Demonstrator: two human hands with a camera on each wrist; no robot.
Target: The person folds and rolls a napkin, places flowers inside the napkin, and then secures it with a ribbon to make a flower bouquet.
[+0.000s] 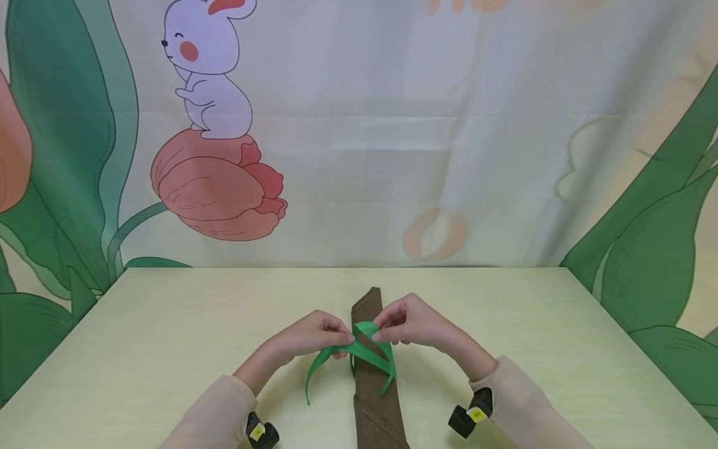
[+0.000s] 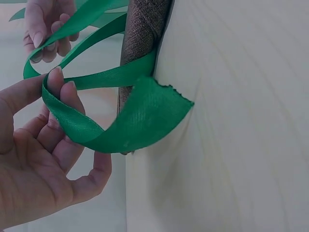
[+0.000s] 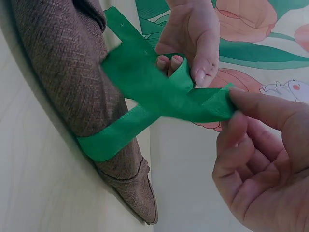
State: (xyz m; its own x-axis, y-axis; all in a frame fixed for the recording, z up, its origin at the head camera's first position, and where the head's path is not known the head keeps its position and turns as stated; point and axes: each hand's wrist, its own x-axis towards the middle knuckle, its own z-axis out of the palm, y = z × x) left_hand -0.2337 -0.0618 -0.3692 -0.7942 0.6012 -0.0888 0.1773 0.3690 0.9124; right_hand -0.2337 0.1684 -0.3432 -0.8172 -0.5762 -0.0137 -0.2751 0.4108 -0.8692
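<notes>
A rolled brown cloth [image 1: 377,399] lies lengthwise on the table, pointing away from me. Round its upper part runs a green ribbon [image 1: 367,354], raised into loops above the cloth. My left hand [image 1: 316,333] pinches the ribbon between thumb and forefinger on the left side. On the right, my right hand [image 1: 417,321] pinches another part of the ribbon with thumb and fingertip. One loose ribbon end, cut unevenly, hangs below my left fingers [image 2: 55,79] in the left wrist view. In the right wrist view the ribbon [image 3: 116,137] circles the cloth and crosses itself between the hands.
The pale table [image 1: 168,337] extends to both sides of the cloth. Behind its far edge hangs a printed curtain [image 1: 348,156] with a rabbit, tulips and leaves. Each wrist carries a small black camera [image 1: 262,431] on a band.
</notes>
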